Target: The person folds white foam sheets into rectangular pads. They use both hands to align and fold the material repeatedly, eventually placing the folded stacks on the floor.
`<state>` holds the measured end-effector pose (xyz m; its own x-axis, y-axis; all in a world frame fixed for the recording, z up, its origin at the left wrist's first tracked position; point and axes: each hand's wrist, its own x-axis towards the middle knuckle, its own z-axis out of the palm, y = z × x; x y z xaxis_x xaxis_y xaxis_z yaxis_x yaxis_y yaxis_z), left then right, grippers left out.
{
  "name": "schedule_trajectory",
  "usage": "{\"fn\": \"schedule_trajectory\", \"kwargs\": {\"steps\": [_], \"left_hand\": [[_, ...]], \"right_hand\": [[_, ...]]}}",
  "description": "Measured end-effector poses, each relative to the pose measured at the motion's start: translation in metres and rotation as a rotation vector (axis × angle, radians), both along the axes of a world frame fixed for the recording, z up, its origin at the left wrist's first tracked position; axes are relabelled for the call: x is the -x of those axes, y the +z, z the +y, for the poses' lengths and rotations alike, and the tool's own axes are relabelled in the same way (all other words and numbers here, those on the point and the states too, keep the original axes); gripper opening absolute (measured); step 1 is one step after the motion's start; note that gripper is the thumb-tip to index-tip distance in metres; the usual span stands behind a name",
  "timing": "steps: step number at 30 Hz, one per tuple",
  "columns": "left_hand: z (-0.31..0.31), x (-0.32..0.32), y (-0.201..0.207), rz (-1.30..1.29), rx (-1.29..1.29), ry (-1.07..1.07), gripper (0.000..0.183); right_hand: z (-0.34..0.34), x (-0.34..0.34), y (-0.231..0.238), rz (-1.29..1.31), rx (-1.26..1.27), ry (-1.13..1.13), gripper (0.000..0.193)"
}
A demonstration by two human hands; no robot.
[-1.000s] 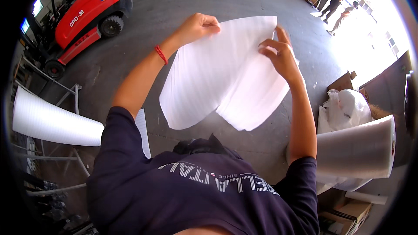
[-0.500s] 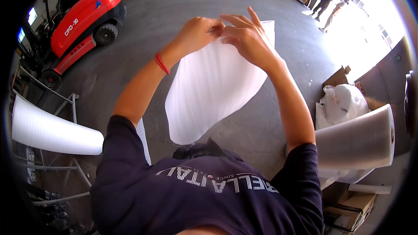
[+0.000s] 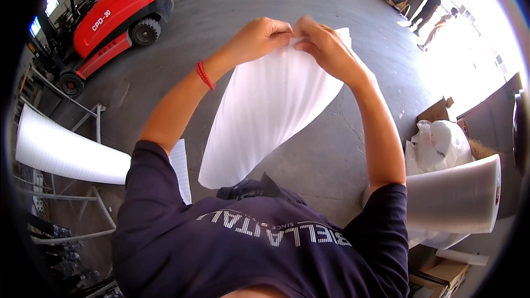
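Counted in view: two bare hands, one left hand (image 3: 265,36) and one right hand (image 3: 327,45). One white sheet (image 3: 265,110) between them. One red bracelet (image 3: 205,75). Large rolls number two: a white roll (image 3: 72,149) and a translucent roll (image 3: 452,194). One red forklift (image 3: 118,19), two wheels showing. Two distant people (image 3: 426,10). One white plastic bag (image 3: 441,146).

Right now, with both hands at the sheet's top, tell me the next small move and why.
Perhaps firm up the right hand's grip beside the left hand: their fingertips nearly meet at the top of the sheet, which hangs loose and creased below, and a corner shows beyond the right hand.
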<state>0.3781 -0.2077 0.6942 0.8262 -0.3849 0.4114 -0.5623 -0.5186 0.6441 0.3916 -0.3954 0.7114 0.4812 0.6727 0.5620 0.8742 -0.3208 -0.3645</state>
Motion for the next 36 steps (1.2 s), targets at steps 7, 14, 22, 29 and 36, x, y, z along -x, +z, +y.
{"fn": "schedule_trajectory", "kwargs": {"steps": [7, 14, 22, 29, 36], "left_hand": [[0.01, -0.046, -0.017, 0.076, 0.159, -0.055, 0.026], [0.09, -0.114, -0.024, -0.284, 0.134, 0.106, 0.021], [0.174, -0.161, -0.007, -0.181, -0.019, 0.426, 0.029], [0.023, -0.199, -0.063, -0.369, -0.052, 0.069, 0.016], [-0.192, -0.25, -0.065, -0.398, 0.048, -0.251, 0.018]], "right_hand": [[0.017, -0.031, -0.028, -0.363, -0.02, -0.212, 0.007], [-0.011, 0.037, -0.15, -0.468, 0.13, -0.036, 0.016], [-0.24, 0.172, -0.385, 0.653, 1.023, -0.204, 0.012], [-0.15, 0.015, -0.151, 0.255, 0.598, -0.459, 0.005], [-0.172, -0.121, -0.087, 0.213, 0.021, -0.461, 0.012]]}}
